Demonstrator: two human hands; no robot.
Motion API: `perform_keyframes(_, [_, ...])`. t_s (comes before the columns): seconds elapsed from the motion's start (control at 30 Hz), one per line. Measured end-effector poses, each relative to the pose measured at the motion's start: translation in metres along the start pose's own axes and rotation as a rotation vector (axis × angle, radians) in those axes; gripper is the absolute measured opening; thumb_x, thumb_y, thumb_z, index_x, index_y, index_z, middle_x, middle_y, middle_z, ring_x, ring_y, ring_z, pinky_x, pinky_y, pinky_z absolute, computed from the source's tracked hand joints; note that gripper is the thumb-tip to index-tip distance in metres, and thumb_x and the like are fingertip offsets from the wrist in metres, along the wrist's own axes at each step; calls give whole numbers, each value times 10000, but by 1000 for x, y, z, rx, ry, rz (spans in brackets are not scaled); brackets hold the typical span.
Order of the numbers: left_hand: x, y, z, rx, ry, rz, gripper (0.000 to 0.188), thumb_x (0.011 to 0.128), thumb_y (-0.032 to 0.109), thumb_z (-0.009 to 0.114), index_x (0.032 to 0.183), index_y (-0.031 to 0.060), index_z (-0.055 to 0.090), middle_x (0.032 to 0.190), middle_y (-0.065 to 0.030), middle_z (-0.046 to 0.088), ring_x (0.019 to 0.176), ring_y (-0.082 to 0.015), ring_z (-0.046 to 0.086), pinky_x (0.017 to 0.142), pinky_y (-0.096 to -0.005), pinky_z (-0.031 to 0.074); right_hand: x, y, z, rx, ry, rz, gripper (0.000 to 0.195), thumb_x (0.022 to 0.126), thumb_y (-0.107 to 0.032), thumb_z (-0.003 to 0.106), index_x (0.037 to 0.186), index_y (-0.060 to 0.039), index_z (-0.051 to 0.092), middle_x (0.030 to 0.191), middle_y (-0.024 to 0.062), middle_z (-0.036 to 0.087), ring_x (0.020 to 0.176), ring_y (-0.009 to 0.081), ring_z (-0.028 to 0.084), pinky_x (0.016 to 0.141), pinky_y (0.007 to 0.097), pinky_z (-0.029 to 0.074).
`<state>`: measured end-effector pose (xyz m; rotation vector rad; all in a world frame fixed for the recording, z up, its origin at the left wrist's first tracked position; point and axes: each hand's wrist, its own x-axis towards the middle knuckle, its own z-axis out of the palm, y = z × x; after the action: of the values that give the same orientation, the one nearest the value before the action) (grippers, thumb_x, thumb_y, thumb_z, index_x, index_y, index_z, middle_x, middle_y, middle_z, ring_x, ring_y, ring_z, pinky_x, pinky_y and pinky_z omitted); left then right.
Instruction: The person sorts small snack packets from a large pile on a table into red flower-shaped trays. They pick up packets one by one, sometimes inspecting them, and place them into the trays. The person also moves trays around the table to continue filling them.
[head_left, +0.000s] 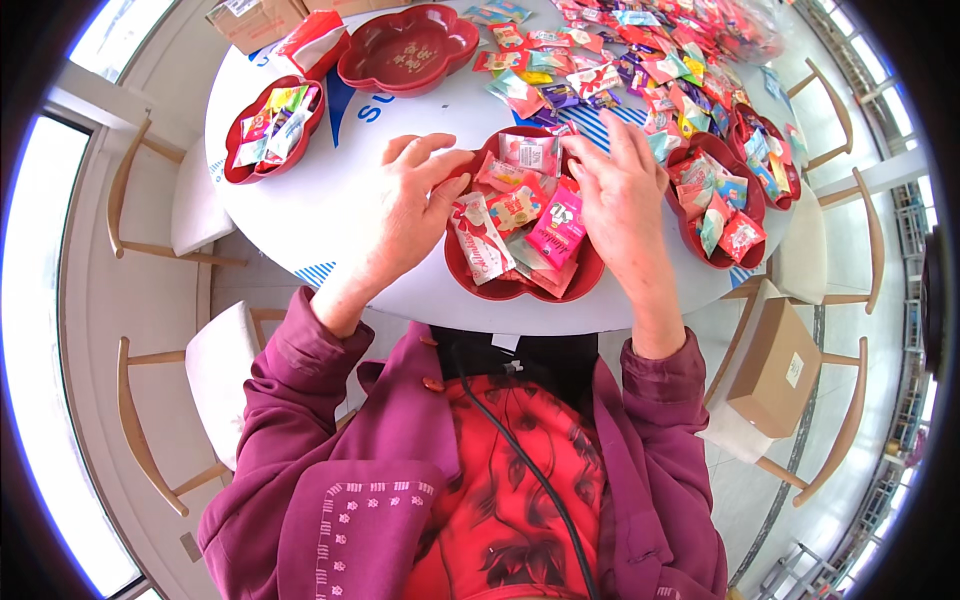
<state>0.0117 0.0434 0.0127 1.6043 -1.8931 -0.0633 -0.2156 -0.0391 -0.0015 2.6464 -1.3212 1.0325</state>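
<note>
A red flower-shaped plastic bowl stands on the table in front of me, filled with wrapped sweets. Among them are a white packet with a red ribbon print, a bright pink packet, an orange-red packet and a pale pink packet. My left hand is at the bowl's left rim, fingers apart, its thumb and index tips over the edge. At the upper right rim, my right hand has its fingers spread, with thumb and forefinger close to the sweets. Both hands hide parts of the rim.
Filled red bowls stand left and right, with another filled bowl beyond. Farther back are an empty red bowl, a red-and-white bag and a heap of loose sweets. A cardboard box rests on a chair.
</note>
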Motion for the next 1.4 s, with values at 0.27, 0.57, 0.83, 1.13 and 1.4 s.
perform_keyframes(0.27, [20,5,18,179,-19,142,298,885,145,663,1169,60,683,1390,-143,532,1322,-350,425,1075,-492,349,14,-4,13,-76,-52,-26,237,865,-134,685,1097,-179,693,1384,158,491,1285,419,443,921,548,380])
perform_keyframes(0.57, [28,8,20,275,-209,173,366,934,201,613,1284,96,618,1429,-36,521,1417,-294,353,1121,-683,136,11,-3,16,-76,-80,-12,309,808,-133,752,1113,-163,709,1432,168,448,1322,419,412,949,548,366])
perform_keyframes(0.83, [26,3,18,261,-178,202,307,974,220,557,1252,140,659,1399,9,560,1413,-280,369,1128,-679,113,12,-7,11,-79,-79,-28,290,801,-109,752,1087,-138,711,1420,167,449,1321,414,406,961,536,358])
perform_keyframes(1.13, [23,-1,17,132,-158,162,276,1002,277,536,1187,169,709,1342,18,616,1398,-267,400,1142,-657,95,10,6,10,-6,-51,37,270,828,-150,746,1096,-163,721,1392,144,497,1311,394,436,992,549,357])
perform_keyframes(1.4, [23,13,15,154,-204,268,275,971,266,591,1216,197,694,1348,-9,607,1352,-269,439,1127,-666,112,-10,11,-17,-37,-84,97,131,838,-107,715,963,-137,741,1389,111,507,1319,360,424,1005,553,341])
